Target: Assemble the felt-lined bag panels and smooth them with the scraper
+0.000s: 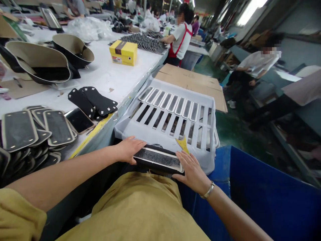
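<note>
Close to my body is a dark flat piece with a grey textured strip (157,158) edged in white on it. My left hand (130,149) grips its left end, thumb below and fingers along the top. At the opposite end my right hand (192,169), with a metal band at the wrist, has its thumb at the lower edge and fingers over the upper corner. Just beyond is a pale slotted plastic crate (160,125); several oblong grey pieces (173,103) with white borders lie in a row across its far part. A yellow scrap (183,144) rests on its near edge.
Left, a white-covered table (100,72) bears stacked grey panels (20,130), black cut pieces (96,100), a phone (79,120), a yellow box (123,53) and black scoop-shaped shells (40,63). A blue bin (265,187) stands right. Cardboard (190,83) lies behind the crate. Co-workers are beyond.
</note>
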{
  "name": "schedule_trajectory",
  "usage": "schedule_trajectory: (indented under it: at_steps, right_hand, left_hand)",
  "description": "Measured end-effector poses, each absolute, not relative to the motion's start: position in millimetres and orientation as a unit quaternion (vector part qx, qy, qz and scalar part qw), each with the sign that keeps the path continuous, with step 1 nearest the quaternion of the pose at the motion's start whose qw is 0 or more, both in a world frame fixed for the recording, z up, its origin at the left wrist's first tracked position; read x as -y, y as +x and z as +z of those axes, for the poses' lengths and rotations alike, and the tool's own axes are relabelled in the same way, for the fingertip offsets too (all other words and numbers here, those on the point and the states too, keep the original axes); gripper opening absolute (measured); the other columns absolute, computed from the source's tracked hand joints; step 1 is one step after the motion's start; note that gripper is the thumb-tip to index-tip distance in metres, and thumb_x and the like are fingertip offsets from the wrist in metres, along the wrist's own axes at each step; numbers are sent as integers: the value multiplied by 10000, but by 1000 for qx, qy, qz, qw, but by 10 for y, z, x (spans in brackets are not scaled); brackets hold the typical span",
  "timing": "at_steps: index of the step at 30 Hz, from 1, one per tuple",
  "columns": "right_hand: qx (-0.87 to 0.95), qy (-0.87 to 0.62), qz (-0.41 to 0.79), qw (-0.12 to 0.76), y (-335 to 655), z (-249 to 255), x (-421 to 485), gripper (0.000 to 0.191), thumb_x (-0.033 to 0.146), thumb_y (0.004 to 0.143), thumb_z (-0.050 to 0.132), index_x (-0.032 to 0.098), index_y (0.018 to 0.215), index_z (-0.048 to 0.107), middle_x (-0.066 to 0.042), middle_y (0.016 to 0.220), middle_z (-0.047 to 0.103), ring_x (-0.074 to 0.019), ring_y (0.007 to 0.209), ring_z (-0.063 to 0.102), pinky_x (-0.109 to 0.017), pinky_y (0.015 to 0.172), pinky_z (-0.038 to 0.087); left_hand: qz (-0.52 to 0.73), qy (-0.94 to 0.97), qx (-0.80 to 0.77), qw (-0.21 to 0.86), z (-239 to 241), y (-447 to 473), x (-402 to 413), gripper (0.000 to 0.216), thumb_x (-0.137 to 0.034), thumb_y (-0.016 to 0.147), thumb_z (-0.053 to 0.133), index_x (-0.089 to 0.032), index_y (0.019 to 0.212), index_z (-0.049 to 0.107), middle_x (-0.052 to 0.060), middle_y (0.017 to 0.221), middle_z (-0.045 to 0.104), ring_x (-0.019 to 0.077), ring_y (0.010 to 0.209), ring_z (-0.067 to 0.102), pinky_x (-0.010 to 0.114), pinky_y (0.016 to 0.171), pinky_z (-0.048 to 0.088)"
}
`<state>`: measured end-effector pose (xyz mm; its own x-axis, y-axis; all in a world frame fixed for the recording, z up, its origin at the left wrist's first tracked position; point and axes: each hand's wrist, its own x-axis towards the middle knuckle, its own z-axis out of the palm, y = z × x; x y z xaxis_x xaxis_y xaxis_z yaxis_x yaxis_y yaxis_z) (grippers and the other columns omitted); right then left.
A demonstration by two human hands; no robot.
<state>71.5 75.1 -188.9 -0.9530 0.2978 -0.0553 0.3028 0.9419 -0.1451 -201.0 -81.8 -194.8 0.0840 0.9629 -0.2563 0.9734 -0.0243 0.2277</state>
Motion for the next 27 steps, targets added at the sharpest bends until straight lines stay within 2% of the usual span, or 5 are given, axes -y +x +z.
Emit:
schedule_trajectory:
  at_steps: [6,13,20,25,27]
  right_hand:
    - [-985,118,-70,105,301,-1744,-764,774,463,625,692,53,1240,462,-179,1182,558,-289,1125,485,-448,1061,228]
    - [-987,120,-34,102,166,-1737,-727,700,417,583,699,28,1139,529,-165,1011,617,-280,995,542,-419,1052,215]
    - [-988,133,-4,77,162,-1811,-608,800,482,572,697,15,1189,497,-192,1060,598,-306,1010,525,-448,1041,202]
    - [-992,104,-41,63,-157,-1897,-410,930,607,582,652,41,1282,417,-215,1259,496,-325,1148,446,-484,1041,181]
    - [-993,89,-57,57,-369,-1919,-315,911,628,605,626,48,1276,420,-213,1277,485,-321,1161,440,-484,1044,171]
  left_hand:
    - [6,729,-670,138,-2019,-2033,831,784,-387,572,688,-111,1249,406,153,1238,519,272,1113,489,411,1048,188]
    - [16,732,-673,101,-2066,-2015,810,814,-403,560,707,-62,1240,419,173,1206,528,281,1095,494,408,1068,161]
    - [70,713,-692,84,-2111,-1988,961,821,-413,598,706,-101,1284,380,178,1256,494,298,1149,462,470,1086,75]
    - [196,655,-712,161,-2303,-2221,1245,1114,-463,491,780,-126,1382,203,179,1410,307,298,1284,309,394,1067,239]
    - [251,600,-734,194,-2407,-2299,1345,1161,-448,460,805,-124,1384,182,178,1364,378,292,1227,393,379,1022,320]
